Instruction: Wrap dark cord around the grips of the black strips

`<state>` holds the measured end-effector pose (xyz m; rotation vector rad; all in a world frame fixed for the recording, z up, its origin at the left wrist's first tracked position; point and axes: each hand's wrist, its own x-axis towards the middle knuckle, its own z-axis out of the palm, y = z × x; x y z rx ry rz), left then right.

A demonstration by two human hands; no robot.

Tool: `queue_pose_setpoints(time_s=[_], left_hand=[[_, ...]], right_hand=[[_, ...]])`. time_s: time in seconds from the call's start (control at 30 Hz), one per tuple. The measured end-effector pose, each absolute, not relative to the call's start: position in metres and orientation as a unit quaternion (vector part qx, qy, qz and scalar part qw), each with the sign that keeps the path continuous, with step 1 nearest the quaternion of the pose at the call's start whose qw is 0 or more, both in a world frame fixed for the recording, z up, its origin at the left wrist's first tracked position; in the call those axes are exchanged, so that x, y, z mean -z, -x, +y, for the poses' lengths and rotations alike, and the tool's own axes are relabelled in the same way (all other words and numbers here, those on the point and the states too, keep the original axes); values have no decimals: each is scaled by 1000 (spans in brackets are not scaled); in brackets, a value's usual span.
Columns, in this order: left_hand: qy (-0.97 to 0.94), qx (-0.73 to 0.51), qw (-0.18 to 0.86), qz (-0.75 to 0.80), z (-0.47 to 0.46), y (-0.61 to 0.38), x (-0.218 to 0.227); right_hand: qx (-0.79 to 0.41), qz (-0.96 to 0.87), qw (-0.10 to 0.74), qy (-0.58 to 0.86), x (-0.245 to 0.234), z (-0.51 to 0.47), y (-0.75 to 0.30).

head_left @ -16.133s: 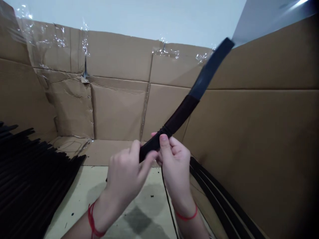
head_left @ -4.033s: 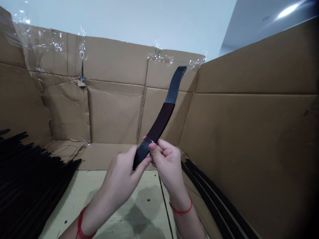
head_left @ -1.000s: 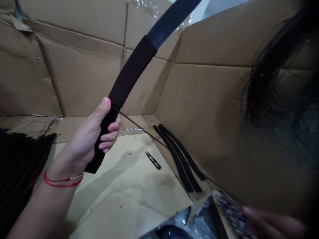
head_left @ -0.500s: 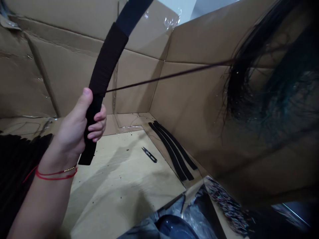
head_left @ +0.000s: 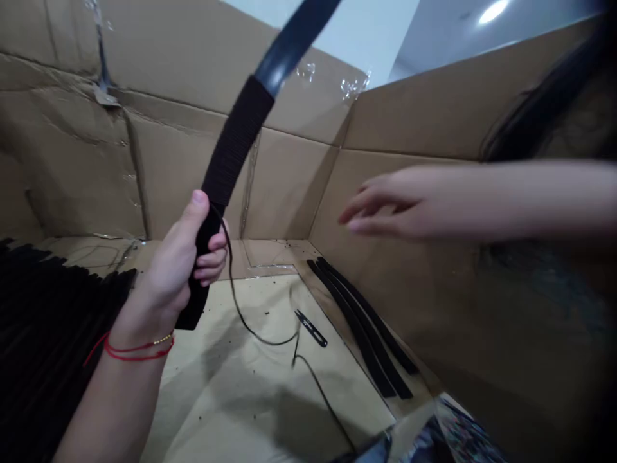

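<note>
My left hand (head_left: 168, 270) is closed around the lower part of a curved black strip (head_left: 296, 45), held upright and leaning right. Dark brown cord (head_left: 240, 138) is wound tightly around the strip's middle. The thumb presses just below the winding, where the loose cord (head_left: 234, 292) leaves it and droops slack to the board. My right hand (head_left: 390, 202), blurred, is in the air to the right, fingers stretched out with a gap by the thumb and nothing visible in them. Small black thread snips (head_left: 312, 329) lie on the board below.
Cardboard walls (head_left: 405, 122) enclose the pale board (head_left: 241, 399). Three black strips (head_left: 366, 328) lie along its right side. Many dark strips (head_left: 58, 347) are piled at left. Dark hair (head_left: 544, 103) hangs at upper right; plastic and thread scraps (head_left: 463, 431) are at lower right.
The cord, stretched taut to the right before, now hangs slack. My right hand has come into view from the right. The strip and left hand sit slightly farther right in view.
</note>
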<state>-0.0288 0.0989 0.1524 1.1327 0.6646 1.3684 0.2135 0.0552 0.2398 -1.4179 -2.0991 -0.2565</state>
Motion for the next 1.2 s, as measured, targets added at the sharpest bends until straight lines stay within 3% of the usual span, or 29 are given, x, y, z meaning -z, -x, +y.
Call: queue_pose_setpoints(time_s=[0.1,0.23,0.37,0.5,0.7,0.77,0.93,1.1,1.2], left_hand=[[-507,-568,584,282,102,25,-149],[-521,-582,557,280,105,18,-144],[-529,-599,517,308,109,12,-141],[-528,-600,503,329,118,8,-139],[-505,-571,563,320,120,-1,-137],[-498,-562,591,295,115,-7,-137],[-491,-536,649,223,110,-10,-130],[-521,-322,776,151,124,-1,-116],[-556,-352,728,191,129,-5,-116]], right_hand=[[-22,-861,192,470,-254,85,-174],[-50,-844,354,398,-207,86,-133],[-107,-800,461,369,-167,92,-112],[-123,-745,546,364,-158,100,-111],[-480,-597,596,240,-144,119,-123],[-527,-554,610,207,-138,128,-123],[-564,-574,571,161,-132,142,-126],[-579,-659,462,130,-139,138,-143],[-547,-662,493,138,-143,136,-149]])
